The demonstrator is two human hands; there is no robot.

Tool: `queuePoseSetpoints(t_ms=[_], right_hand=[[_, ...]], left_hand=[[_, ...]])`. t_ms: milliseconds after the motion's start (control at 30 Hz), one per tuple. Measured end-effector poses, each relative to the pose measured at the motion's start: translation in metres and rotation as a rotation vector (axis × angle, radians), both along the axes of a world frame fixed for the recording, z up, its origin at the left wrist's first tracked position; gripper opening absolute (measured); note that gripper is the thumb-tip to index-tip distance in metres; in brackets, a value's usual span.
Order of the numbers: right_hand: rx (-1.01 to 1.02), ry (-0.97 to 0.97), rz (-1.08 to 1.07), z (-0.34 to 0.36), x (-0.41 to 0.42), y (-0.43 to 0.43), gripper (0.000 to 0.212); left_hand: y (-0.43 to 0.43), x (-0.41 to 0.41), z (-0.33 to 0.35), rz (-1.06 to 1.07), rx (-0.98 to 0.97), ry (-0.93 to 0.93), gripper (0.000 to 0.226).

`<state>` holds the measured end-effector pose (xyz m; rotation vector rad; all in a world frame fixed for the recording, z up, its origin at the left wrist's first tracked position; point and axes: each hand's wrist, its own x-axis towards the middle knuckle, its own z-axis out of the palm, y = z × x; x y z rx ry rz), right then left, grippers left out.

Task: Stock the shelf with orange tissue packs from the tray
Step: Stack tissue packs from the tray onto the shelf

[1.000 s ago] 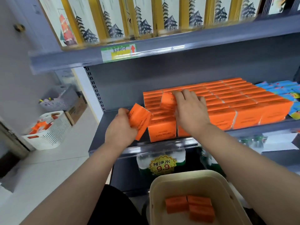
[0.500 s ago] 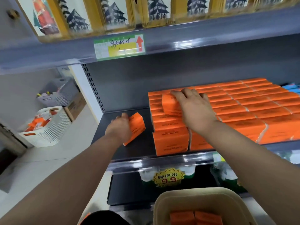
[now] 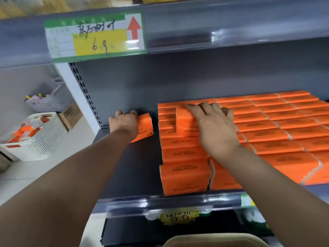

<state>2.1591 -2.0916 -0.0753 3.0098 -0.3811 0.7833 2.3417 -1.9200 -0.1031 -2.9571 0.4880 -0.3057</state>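
Orange plastic-wrapped tissue pack (image 3: 144, 126) is gripped in the curled left hand (image 3: 123, 123) by the grey metal shelf (image 3: 142, 166) back edge; a second pack (image 3: 184, 122) is pressed onto full rows under the near-flat right hand (image 3: 215, 127); the left side is yet to be filled

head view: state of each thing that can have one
left hand, grips loose pack
loose pack, held, apart from the stack
right hand, fingers flat on raised pack
raised pack, sticks up above the stack
shelf, part stocked, packs on the right only
tray, only rim shows, contents hidden
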Motion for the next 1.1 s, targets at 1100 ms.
queuePoseSetpoints(t_ms=[1100], right_hand=[[0.171,0.072,0.353,0.036,0.134,0.089,0.049]], left_hand=[[0.08,0.005,-0.012,-0.126,-0.798,-0.024,0.05]])
